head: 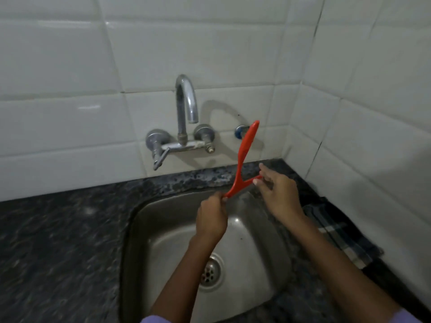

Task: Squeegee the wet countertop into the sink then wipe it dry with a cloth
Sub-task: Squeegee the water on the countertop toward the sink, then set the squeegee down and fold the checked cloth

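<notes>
A red plastic squeegee (245, 155) is held above the back of the steel sink (149, 220), its handle pointing up toward the wall. My left hand (211, 220) grips one end of its forked head. My right hand (278, 194) pinches the other end with thumb and fingers. A dark checked cloth (338, 231) lies on the dark speckled countertop (58, 241) to the right of the sink, against the side wall.
A chrome wall tap (186, 108) with two knobs juts out over the sink, just left of the squeegee handle. White tiled walls meet in a corner at the right. The sink drain (210, 272) sits below my left forearm.
</notes>
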